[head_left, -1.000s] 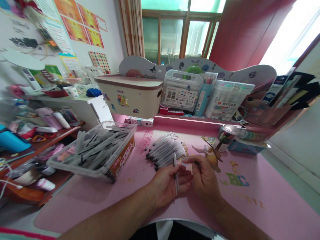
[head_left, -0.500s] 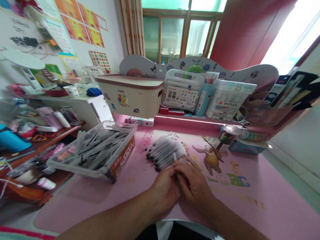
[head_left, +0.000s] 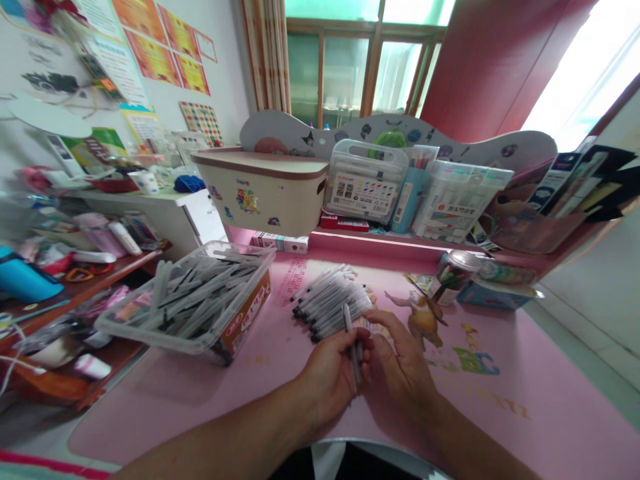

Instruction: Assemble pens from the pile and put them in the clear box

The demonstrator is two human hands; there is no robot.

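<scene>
My left hand (head_left: 333,370) is closed round a slim pen (head_left: 347,319), whose pale upper end points away from me above the thumb. Close by on the right, my right hand (head_left: 400,360) has its thumb and index finger apart, with nothing visible between them. Just beyond both hands lies a pile of clear pens (head_left: 330,300) with dark ends, side by side on the pink desk (head_left: 280,413). To the left stands a clear plastic box (head_left: 185,343) full of translucent pen-like tubes (head_left: 210,287).
Along the back shelf are a cream bin (head_left: 265,197), a clear marker case (head_left: 367,180) and a second clear case (head_left: 455,203). A metal can (head_left: 455,270) holding pens stands at the right, beside a blue box (head_left: 495,293). A cluttered wooden shelf (head_left: 120,267) is at far left.
My right hand has moved off my left hand to the right, and its fingers have spread. More of the pen in my left hand now shows. The pile and box stay put.
</scene>
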